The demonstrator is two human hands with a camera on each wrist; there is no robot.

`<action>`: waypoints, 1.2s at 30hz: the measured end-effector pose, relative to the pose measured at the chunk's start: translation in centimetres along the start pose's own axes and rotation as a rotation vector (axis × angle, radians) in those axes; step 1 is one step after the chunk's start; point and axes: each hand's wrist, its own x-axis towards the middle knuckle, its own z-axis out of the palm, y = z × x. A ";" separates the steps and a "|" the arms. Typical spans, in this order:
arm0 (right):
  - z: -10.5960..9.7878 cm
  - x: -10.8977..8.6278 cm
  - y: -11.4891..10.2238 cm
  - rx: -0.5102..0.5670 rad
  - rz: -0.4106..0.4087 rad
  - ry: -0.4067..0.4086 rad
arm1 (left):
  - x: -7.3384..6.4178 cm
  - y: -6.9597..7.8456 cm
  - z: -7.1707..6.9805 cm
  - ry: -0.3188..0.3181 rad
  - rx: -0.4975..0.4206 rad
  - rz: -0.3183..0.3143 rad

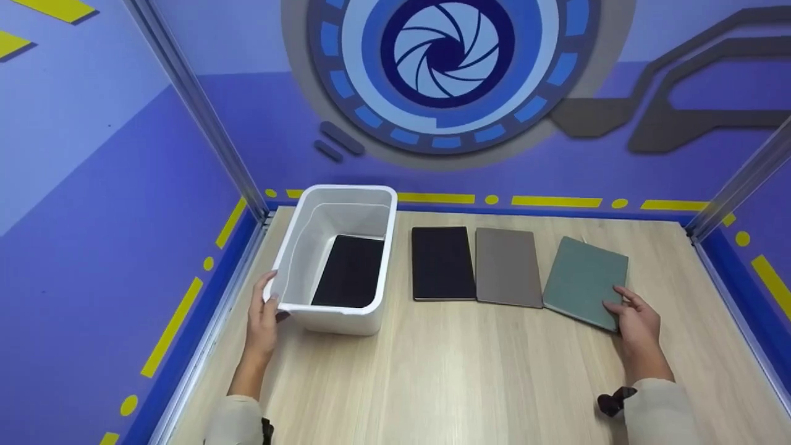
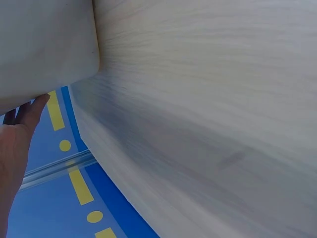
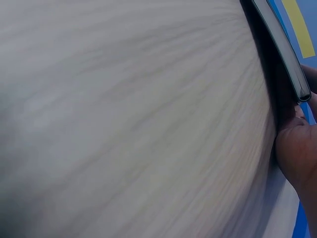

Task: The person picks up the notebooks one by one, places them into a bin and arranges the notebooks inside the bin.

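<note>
My left hand (image 1: 262,318) holds the near left corner of a white plastic bin (image 1: 386,272), its fingers along the bin's outer side, as the left wrist view also shows. A black notebook (image 1: 351,272) lies inside the bin. At the right, my right hand (image 1: 639,321) grips a green notebook (image 1: 584,281) by its right edge. The green notebook sits at a slant, and in the right wrist view its corner (image 3: 303,94) is between the fingers and thumb, off the tabletop.
Between bin and green notebook, a second black notebook (image 1: 443,264) and a grey-brown notebook (image 1: 508,267) lie flat side by side on the wooden table (image 1: 457,371). Blue panels with yellow marks (image 1: 556,201) wall the table in at the back and both sides.
</note>
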 end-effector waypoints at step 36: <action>-0.4 0.0 -0.1 0.039 0.005 -0.042 | 0.1 -0.7 1.4 0.026 -0.153 -0.007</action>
